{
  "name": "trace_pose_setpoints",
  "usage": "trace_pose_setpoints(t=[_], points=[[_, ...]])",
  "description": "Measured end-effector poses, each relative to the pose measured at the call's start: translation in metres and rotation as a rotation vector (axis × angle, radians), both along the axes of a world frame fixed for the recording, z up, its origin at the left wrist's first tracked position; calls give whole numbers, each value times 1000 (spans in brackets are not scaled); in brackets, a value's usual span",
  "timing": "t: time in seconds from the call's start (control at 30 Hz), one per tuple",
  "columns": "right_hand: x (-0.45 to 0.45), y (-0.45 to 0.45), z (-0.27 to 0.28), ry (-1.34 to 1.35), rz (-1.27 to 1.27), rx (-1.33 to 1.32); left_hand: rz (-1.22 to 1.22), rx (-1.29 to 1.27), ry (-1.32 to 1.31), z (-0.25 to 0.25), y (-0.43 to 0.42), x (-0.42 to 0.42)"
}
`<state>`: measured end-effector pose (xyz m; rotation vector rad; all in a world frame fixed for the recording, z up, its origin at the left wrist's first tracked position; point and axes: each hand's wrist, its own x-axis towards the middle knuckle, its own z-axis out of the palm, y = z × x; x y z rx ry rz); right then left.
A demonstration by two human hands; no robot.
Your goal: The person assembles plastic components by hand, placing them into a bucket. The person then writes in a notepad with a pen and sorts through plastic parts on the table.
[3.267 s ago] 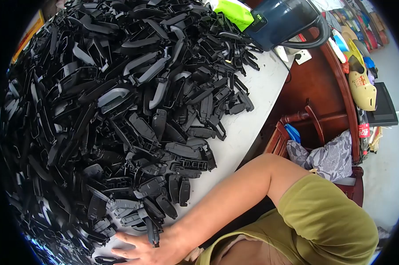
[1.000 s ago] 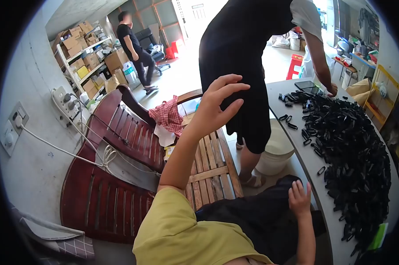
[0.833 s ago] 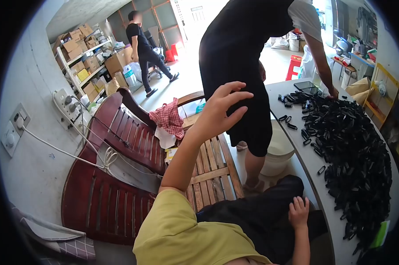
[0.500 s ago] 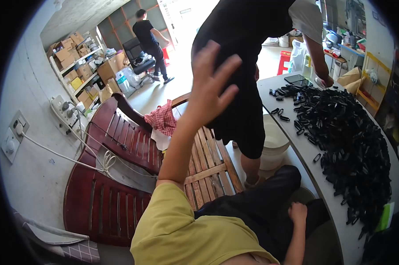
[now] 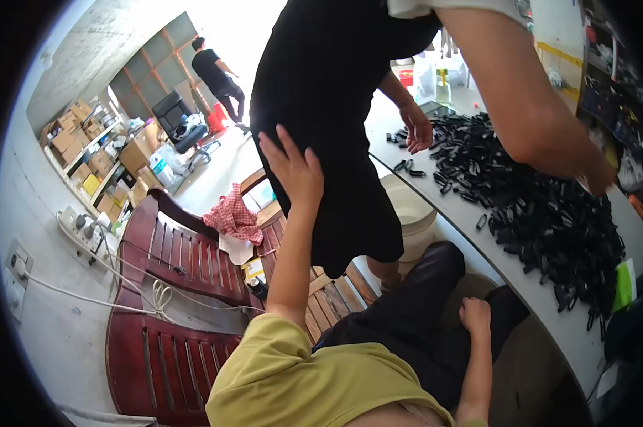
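Note:
My left hand (image 5: 293, 171) is raised with its fingers apart and holds nothing. It is in front of the black clothing (image 5: 328, 135) of a person standing close by; whether it touches the cloth I cannot tell. Low on the right, my right hand (image 5: 474, 313) is curled into a loose fist by my dark trousers (image 5: 407, 341), with nothing seen in it. A big heap of small black plastic parts (image 5: 549, 228) covers much of the white table (image 5: 471, 213) beyond that hand. The standing person's arm (image 5: 521, 92) reaches over the heap.
Wooden slatted seating (image 5: 172, 363) lines the left, with a red checked cloth (image 5: 232, 213) on it. A white bucket (image 5: 410, 217) stands under the table edge. Cables hang from a power strip (image 5: 83, 231). Farther back are shelved boxes (image 5: 72, 139), an office chair (image 5: 175, 117) and another person (image 5: 215, 75).
My left hand has come lower and left. The standing person has moved nearer, one arm now stretched across the heap. My view has shifted; my right hand stays curled in place.

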<state>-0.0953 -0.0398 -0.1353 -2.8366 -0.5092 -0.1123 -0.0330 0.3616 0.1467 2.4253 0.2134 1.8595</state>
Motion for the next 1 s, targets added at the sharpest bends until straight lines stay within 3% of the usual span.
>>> trace_pose_setpoints(t=[0.13, 0.17, 0.2, 0.23, 0.27, 0.3, 0.33, 0.37, 0.4, 0.43, 0.5, 0.53, 0.6, 0.7, 0.83, 0.9, 0.97, 1.0], points=[[-2, -2, -8, -37, 7, 48, -142, -3, 164, -66, 15, -24], [-2, -2, -8, -36, 3, 46, -115, -85, 277, -86, 14, -31], [-1, -3, -10, -1, -11, 33, -251, -175, 387, -106, 12, -42], [-1, -2, -11, 35, -30, 29, -255, -9, 415, -129, 11, -48], [-2, -1, -13, 48, -45, 18, -459, -345, 750, -137, -1, -72], [-2, -2, -13, 66, -51, 2, -296, -363, 1175, -150, -5, -79], [-4, -4, -13, 8, -68, 55, -121, 74, 1616, -170, 1, -81], [-9, -3, -12, -52, -77, 102, -428, 502, 1607, -195, 10, -86], [-15, 0, -11, -110, -138, 213, -363, 522, 1934, -215, 21, -74], [-20, 2, -9, -175, -199, 316, -260, 540, 2255, -200, -3, -74], [-28, 9, -1, -226, -290, 407, -422, 221, 2034, -215, -2, -62], [-29, 9, -1, -209, -290, 416, -603, 150, 1928, -166, -50, -73], [-36, 11, 4, -222, -280, 411, -863, 402, 1535, -149, -67, -60], [-41, 14, 4, -256, -315, 457, -759, 512, 1474, -121, -99, -49], [-55, 10, 16, -345, -442, 838, -732, 621, 1554, -102, -130, -35], [-64, -2, 21, -450, -519, 928, -839, 614, 1546, -89, -147, -37], [-80, -27, 40, -524, -638, 924, -1115, 386, 1486, -82, -167, -43], [-88, -43, 47, -558, -712, 1003, -1125, 387, 1490, -84, -175, -42]])
